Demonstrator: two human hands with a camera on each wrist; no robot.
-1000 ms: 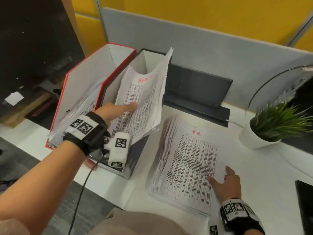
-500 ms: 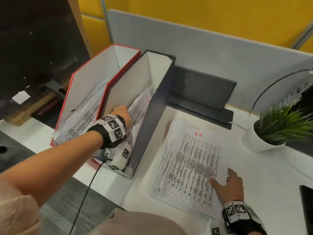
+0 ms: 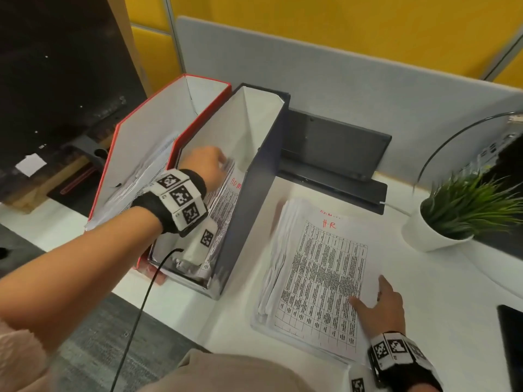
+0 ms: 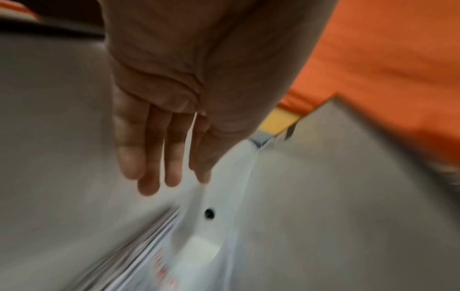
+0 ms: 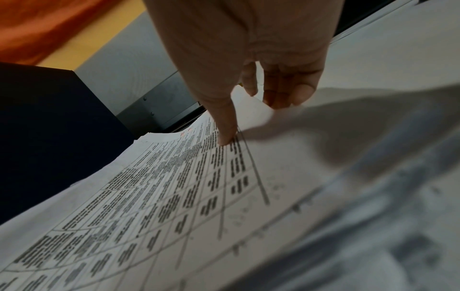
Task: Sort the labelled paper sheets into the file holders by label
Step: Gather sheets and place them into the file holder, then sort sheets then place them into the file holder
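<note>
Left of the left hand (image 3: 208,165), the red holder (image 3: 158,131) already has sheets in it. That hand, fingers straight and holding nothing, reaches into the dark holder (image 3: 254,182) above its filed sheets (image 3: 226,199). To its right the stack (image 3: 319,273) lies on the desk (image 3: 452,292), top sheet marked HR, with the right hand (image 3: 382,304) spread flat on its near corner. Judging by that thick stack, much remains.

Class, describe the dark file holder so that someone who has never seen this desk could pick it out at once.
Start at the grey partition behind the white desk. Two file holders stand side by side at its left end. The dark holder is the right one, next to the paper stack; its outside is navy, not red like the red holder, and the left hand reaches into it.
</note>
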